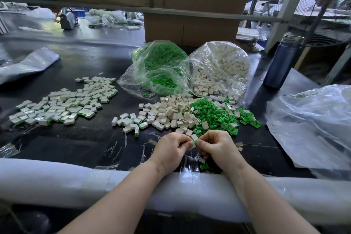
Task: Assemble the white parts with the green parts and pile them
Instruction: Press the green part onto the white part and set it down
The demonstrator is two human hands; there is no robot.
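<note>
My left hand pinches a small white part near the table's front edge. My right hand pinches a green part pressed against it, and a few more green and white pieces show under its palm. Just beyond my hands lie a heap of loose white parts and a heap of loose green parts. To the left spreads a pile of assembled white-and-green pieces. Behind stand an open clear bag of green parts and one of white parts.
A black table has a white foam-padded front edge. A blue bottle stands at the right. Crumpled clear plastic lies at the right, and more plastic sheet at the left. A cardboard box rises behind the bags.
</note>
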